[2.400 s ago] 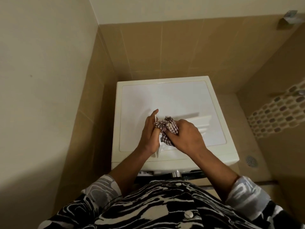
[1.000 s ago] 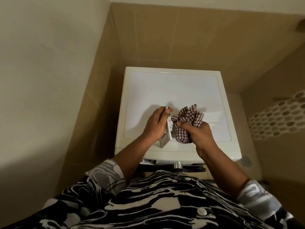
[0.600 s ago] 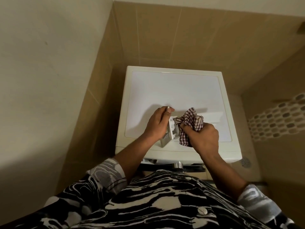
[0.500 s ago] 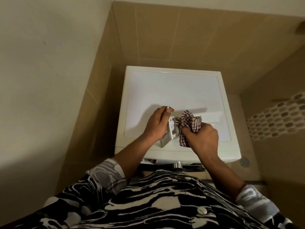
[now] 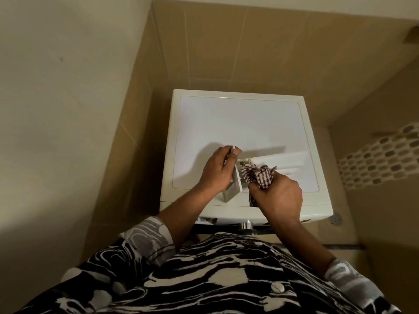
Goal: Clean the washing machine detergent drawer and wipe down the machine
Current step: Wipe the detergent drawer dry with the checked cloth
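The tan tiled wall [image 5: 272, 53] rose beyond your fingertips. Under both your hands stood the white washing machine [image 5: 238, 123], and everything you handled sat on its flat top. The detergent drawer [image 5: 283, 158] lay out of the machine on that top. Its long body ran away to the right of your fingers, and its front panel stood between your two hands. Your left hand [image 5: 216, 171] gripped that panel, with the fingers curled over its upper edge. Your right hand [image 5: 280, 197] was closed tight round a bunched checked cloth [image 5: 260, 175]. The cloth's loose end stuck out past your knuckles and touched the drawer just beside the left fingertips. Below your wrists, a chrome knob [image 5: 246, 225] showed on the machine's front. Well to the right of your right hand lay a floor drain [image 5: 335, 218].
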